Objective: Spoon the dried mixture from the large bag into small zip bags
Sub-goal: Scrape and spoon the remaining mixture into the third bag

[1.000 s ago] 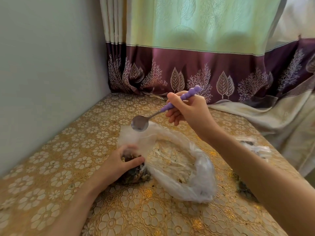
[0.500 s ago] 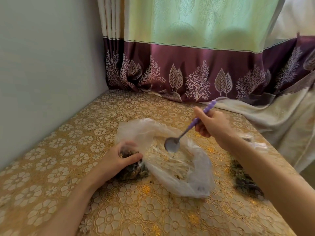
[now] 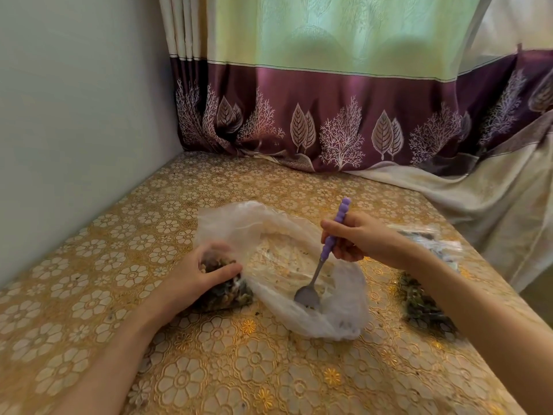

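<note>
A large clear plastic bag [image 3: 269, 235] lies open on the table, with only a thin scatter of dried mixture left inside. My right hand [image 3: 356, 238] grips the purple handle of a metal spoon [image 3: 308, 295], whose bowl is down in the near right corner of that bag. My left hand [image 3: 197, 274] holds a small zip bag [image 3: 227, 295] full of dark dried mixture upright at the big bag's left side, fingers curled around its top.
Other filled small bags lie at the right, one [image 3: 425, 310] partly under my right forearm and another [image 3: 431, 238] behind it. A grey wall runs along the left. A purple and green curtain [image 3: 329, 115] hangs at the back of the gold floral tablecloth [image 3: 254, 369].
My right hand has come down from above the small bag and pushed the spoon into the near right corner of the large bag. My left hand has stayed on the small bag.
</note>
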Demonstrator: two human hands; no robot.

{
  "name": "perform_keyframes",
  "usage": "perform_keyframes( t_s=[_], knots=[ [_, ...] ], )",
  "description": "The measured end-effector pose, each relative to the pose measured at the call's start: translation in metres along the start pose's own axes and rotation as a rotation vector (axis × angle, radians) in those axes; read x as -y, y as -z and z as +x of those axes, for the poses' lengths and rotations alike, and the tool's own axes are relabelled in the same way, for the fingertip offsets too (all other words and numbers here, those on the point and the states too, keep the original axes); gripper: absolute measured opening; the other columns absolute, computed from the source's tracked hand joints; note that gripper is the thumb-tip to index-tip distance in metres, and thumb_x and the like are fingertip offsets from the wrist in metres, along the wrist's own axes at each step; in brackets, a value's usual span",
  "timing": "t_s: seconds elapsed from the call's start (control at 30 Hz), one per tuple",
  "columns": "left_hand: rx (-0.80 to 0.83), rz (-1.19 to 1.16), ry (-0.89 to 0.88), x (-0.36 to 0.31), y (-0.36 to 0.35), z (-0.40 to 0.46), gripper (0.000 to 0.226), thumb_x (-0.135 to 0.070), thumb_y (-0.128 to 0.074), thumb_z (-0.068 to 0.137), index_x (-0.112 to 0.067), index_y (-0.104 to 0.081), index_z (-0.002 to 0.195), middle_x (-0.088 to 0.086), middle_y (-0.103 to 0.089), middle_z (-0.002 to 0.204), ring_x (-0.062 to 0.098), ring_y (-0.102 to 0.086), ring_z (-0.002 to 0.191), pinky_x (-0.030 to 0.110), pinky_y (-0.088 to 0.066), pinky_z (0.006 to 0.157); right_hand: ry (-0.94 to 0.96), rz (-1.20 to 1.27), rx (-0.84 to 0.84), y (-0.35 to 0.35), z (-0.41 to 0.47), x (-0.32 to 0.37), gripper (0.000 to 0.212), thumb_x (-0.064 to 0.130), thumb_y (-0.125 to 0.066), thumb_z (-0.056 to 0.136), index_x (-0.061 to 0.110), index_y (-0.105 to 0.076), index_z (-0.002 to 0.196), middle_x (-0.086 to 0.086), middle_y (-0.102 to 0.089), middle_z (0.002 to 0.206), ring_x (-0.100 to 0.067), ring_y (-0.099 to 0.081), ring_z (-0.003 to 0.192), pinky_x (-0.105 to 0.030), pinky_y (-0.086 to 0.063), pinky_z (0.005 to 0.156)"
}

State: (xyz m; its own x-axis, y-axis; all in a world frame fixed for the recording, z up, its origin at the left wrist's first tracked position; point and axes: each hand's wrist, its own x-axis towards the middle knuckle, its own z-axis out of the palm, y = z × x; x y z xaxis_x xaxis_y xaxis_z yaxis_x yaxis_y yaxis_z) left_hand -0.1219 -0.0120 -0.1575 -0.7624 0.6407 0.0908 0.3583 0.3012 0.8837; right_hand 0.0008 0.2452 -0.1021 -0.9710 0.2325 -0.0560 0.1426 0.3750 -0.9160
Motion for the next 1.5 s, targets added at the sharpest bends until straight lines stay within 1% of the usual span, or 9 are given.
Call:
perform_keyframes(
  t_s=[0.17,0.23,0.33,0.47,0.67,0.83,1.17,1.3,1.5],
  knots=[
    [0.001,-0.018,0.006,0.001,0.000,0.000,0.050,-0.053,-0.064,0.057,-0.036,-0.056,0.104,-0.017,-0.058,0.100,-0.005,-0.051,0.091,0.017,-0.039,0.069,-0.038,-0.035,0.021,0.003,0.004,-0.003,0.038,0.032,-0.050,0.095,0.007,-0.064,0.070,-0.031,-0.066,0.087,-0.012,-0.045,0.049,-0.017,-0.034,0.040],
    [0.003,-0.016,0.007,0.002,0.001,0.001,0.051,-0.054,-0.064,0.058,-0.035,-0.056,0.104,-0.017,-0.058,0.101,-0.004,-0.051,0.092,0.017,-0.039,0.069,-0.053,-0.047,0.023,0.005,0.005,-0.003,0.039,0.032,-0.050,0.096,0.007,-0.064,0.069,-0.033,-0.065,0.088,-0.012,-0.044,0.049,-0.017,-0.033,0.040],
    [0.005,0.000,0.003,0.003,0.001,0.001,0.053,-0.056,-0.063,0.057,-0.035,-0.056,0.105,-0.015,-0.058,0.102,-0.001,-0.052,0.092,0.020,-0.042,0.071,-0.077,-0.063,0.064,0.008,0.006,-0.004,0.040,0.031,-0.048,0.096,0.005,-0.062,0.070,-0.022,-0.065,0.076,-0.010,-0.044,0.046,-0.016,-0.033,0.040],
    [-0.002,0.009,-0.009,0.004,0.001,0.001,0.058,-0.059,-0.062,0.054,-0.034,-0.057,0.106,-0.015,-0.059,0.101,-0.001,-0.053,0.092,0.018,-0.041,0.069,-0.162,-0.125,0.156,0.007,0.002,-0.010,0.041,0.032,-0.048,0.097,0.002,-0.063,0.074,-0.014,-0.063,0.072,-0.007,-0.044,0.045,-0.015,-0.034,0.040],
    [-0.005,0.019,-0.013,0.003,0.001,0.001,0.057,-0.059,-0.062,0.054,-0.034,-0.057,0.106,-0.017,-0.058,0.099,-0.003,-0.052,0.091,0.018,-0.040,0.069,-0.295,-0.174,0.161,0.004,0.003,-0.013,0.046,0.037,-0.054,0.092,0.006,-0.069,0.062,-0.007,-0.061,0.060,-0.008,-0.041,0.040,-0.017,-0.031,0.038],
    [-0.011,0.032,-0.016,0.002,0.001,0.001,0.059,-0.060,-0.061,0.053,-0.034,-0.057,0.106,-0.020,-0.057,0.098,-0.006,-0.050,0.090,0.017,-0.038,0.068,-0.362,-0.149,0.083,0.007,0.008,-0.016,0.052,0.038,-0.050,0.095,0.003,-0.069,0.062,-0.002,-0.048,0.047,-0.006,-0.034,0.033,-0.016,-0.024,0.031],
    [0.016,0.019,-0.012,0.003,0.002,0.000,0.054,-0.055,-0.063,0.058,-0.035,-0.056,0.107,-0.017,-0.056,0.101,-0.005,-0.049,0.093,0.019,-0.041,0.073,-0.378,0.069,-0.033,0.014,0.017,-0.027,0.055,0.032,-0.046,0.099,0.002,-0.066,0.058,0.000,-0.047,0.043,-0.005,-0.031,0.032,-0.015,-0.019,0.029],
    [0.021,0.016,-0.018,0.003,0.001,0.000,0.049,-0.056,-0.063,0.057,-0.038,-0.055,0.101,-0.016,-0.058,0.100,-0.004,-0.051,0.091,0.017,-0.040,0.069,-0.314,0.132,-0.125,0.017,0.021,-0.025,0.057,0.032,-0.048,0.098,0.003,-0.068,0.053,-0.002,-0.048,0.044,-0.006,-0.033,0.032,-0.014,-0.021,0.028],
    [0.026,0.037,-0.023,0.004,0.002,0.001,0.047,-0.058,-0.063,0.057,-0.041,-0.055,0.100,-0.015,-0.058,0.100,-0.001,-0.052,0.091,0.020,-0.042,0.070,-0.137,0.266,-0.313,0.013,0.028,0.009,0.047,0.030,-0.049,0.097,-0.001,-0.062,0.064,-0.003,-0.056,0.047,-0.005,-0.038,0.031,-0.014,-0.025,0.027]
  ],
)
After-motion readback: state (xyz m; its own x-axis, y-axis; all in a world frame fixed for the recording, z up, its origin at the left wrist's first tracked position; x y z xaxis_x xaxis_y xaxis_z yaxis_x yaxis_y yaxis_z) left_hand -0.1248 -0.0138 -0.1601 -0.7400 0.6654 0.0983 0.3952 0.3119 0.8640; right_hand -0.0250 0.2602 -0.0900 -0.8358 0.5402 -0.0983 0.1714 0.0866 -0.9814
